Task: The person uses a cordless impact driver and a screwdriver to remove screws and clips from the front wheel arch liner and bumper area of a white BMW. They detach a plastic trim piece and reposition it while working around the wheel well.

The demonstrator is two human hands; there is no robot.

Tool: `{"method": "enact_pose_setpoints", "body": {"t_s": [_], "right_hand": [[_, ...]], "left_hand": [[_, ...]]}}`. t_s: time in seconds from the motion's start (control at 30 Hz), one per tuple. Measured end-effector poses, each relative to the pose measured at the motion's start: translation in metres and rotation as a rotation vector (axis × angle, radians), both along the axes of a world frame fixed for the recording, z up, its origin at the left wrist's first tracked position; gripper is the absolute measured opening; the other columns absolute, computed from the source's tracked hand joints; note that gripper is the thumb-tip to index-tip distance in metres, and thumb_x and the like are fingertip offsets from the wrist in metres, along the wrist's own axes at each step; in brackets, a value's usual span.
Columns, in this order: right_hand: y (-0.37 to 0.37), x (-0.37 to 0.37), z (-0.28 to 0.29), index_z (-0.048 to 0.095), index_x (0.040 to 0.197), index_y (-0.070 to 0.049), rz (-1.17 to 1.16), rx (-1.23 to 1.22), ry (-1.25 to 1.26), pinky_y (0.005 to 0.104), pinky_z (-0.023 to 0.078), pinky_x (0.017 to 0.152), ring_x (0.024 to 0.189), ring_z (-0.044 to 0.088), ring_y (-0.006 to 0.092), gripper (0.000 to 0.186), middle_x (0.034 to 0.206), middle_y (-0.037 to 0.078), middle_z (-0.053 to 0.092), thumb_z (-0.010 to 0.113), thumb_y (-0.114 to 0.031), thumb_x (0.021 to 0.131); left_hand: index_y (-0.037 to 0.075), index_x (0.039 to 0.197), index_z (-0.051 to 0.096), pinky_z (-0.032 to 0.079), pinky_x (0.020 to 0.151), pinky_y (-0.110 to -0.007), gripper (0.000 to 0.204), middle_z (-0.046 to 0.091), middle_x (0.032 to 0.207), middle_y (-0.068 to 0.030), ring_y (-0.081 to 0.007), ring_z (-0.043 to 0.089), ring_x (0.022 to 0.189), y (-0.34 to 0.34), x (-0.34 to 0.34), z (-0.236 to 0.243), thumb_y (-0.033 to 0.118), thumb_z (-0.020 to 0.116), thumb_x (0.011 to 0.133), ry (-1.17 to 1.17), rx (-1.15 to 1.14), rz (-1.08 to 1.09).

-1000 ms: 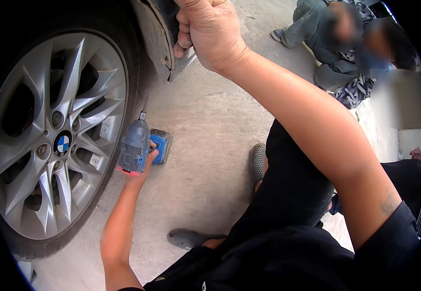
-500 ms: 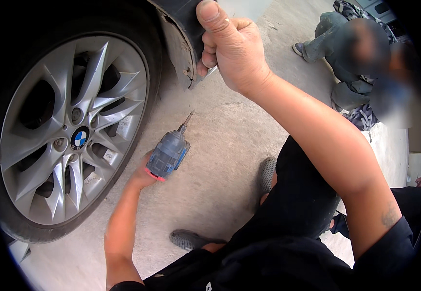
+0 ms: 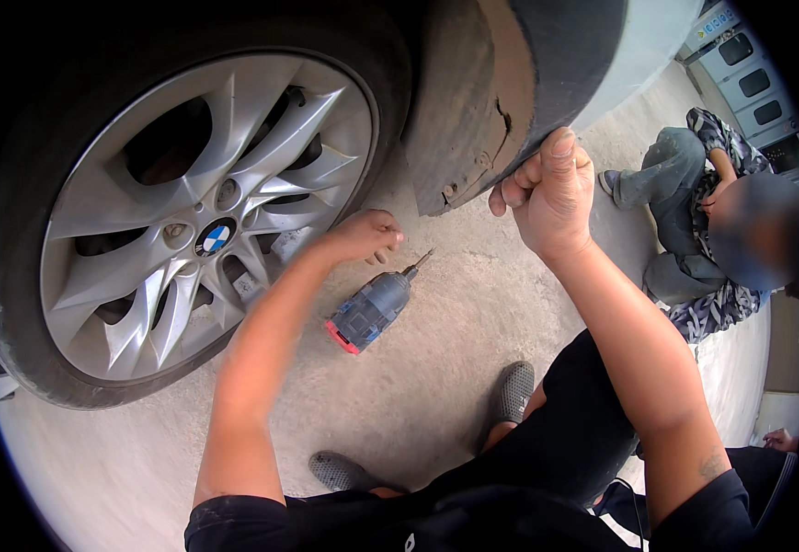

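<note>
My right hand (image 3: 551,198) is closed on the lower edge of a car's cracked dark bumper trim (image 3: 501,110), right of the alloy wheel (image 3: 142,239) with its black tyre. My left hand (image 3: 372,237) is empty, with loosely curled, parted fingers, between the wheel and the trim's lower corner. Just below it a grey and blue cordless power tool (image 3: 367,313) with a red rear and a long bit lies on the concrete floor (image 3: 445,322).
A person (image 3: 671,193) in camouflage and grey trousers crouches at the right. Another person's hand (image 3: 781,440) shows at the lower right edge. A pale panelled vehicle or structure (image 3: 749,92) stands behind. My feet in grey perforated shoes are below.
My left hand has let go of the power tool and moved up toward the trim. The view has shifted, bringing more of the bumper in. My right hand still grips the edge.
</note>
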State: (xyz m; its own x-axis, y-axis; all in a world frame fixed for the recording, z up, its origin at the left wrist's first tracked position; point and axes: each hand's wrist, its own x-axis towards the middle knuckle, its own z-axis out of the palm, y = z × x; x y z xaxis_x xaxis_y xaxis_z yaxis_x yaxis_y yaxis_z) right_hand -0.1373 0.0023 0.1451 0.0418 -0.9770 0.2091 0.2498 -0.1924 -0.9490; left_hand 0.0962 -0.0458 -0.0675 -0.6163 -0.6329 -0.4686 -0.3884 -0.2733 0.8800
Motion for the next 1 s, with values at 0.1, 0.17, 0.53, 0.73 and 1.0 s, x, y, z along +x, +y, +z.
{"method": "enact_pose_setpoints", "body": {"t_s": [0.1,0.17,0.53,0.73,1.0], "right_hand": [[-0.001,-0.001,-0.004,0.036,0.056,-0.015,-0.006,-0.027,0.008,0.0365,0.050,0.041,0.045,0.047,0.0140,0.067,0.053,-0.001,0.038,0.074,-0.061,0.087],[-0.001,-0.002,-0.005,0.036,0.057,-0.015,-0.009,-0.053,0.010,0.0365,0.050,0.041,0.046,0.047,0.0141,0.067,0.053,-0.001,0.037,0.073,-0.061,0.087],[-0.001,-0.007,-0.016,0.035,0.065,-0.015,0.009,-0.081,-0.005,0.0379,0.049,0.043,0.046,0.044,0.0150,0.065,0.055,-0.002,0.036,0.065,-0.067,0.090],[0.002,-0.009,-0.012,0.041,0.071,-0.014,0.062,-0.065,-0.009,0.0364,0.051,0.045,0.051,0.049,0.0133,0.060,0.058,-0.003,0.039,0.065,-0.065,0.091],[0.004,-0.016,-0.010,0.048,0.072,-0.013,0.167,-0.037,-0.059,0.0371,0.052,0.051,0.056,0.052,0.0149,0.053,0.065,-0.002,0.047,0.062,-0.059,0.095]], "left_hand": [[-0.003,0.149,0.039,0.061,0.075,-0.035,0.074,0.068,0.118,-0.0161,-0.0223,0.071,0.091,-0.015,-0.029,-0.009,0.028,0.076,0.093,0.222,-0.104,0.257],[-0.004,0.154,0.031,0.060,0.071,-0.034,0.087,0.068,0.114,-0.0176,-0.0225,0.071,0.089,-0.021,-0.043,-0.013,0.030,0.080,0.090,0.321,-0.191,0.316],[-0.002,0.156,0.006,0.061,0.057,-0.037,0.102,0.065,0.103,-0.0233,-0.0250,0.071,0.078,-0.032,-0.065,-0.043,0.040,0.075,0.094,0.397,-0.185,0.418],[0.002,0.150,0.017,0.064,0.059,-0.041,0.096,0.060,0.117,-0.0237,-0.0286,0.072,0.079,-0.023,-0.083,-0.056,0.060,0.067,0.093,0.614,-0.036,0.404],[-0.004,0.147,0.019,0.060,0.044,-0.036,0.092,0.060,0.117,-0.0279,-0.0241,0.069,0.067,-0.025,-0.091,-0.040,0.056,0.065,0.095,0.533,-0.238,0.393]]}}
